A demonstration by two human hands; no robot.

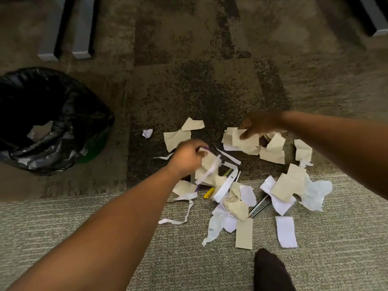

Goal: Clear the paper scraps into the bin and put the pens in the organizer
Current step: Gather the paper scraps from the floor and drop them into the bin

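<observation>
— What is held by the left hand (187, 156)?

— A white paper strip (206, 172) is gripped in closed fingers, with a beige scrap bunched against it; a purple tip (possibly a pen, though it cannot be told) is seen at the knuckles. The hand is placed over the left part of the scrap pile (241, 185).

— And the right hand (257, 125)?

— A beige scrap (243, 141) is pinched between thumb and fingers at the far right of the pile. Whether it is lifted clear of the scraps beneath cannot be told.

— Where is the bin (48, 122)?

— It is set on the carpet (210, 70) at the left, well apart from the pile, and is lined with a black bag. A pale scrap (41, 130) is seen inside it.

— And the pens?

— A yellow pen (209, 193) is lodged near the middle of the pile, partly covered by paper. Dark striped pens (259, 205) are laid to its right, half buried under scraps. A small crumpled ball (147, 133) is left apart, between pile and bin.

— Anything else?

— A dark sock (270, 271) is seen at the near edge, and grey furniture legs (65, 28) at the far left.
</observation>
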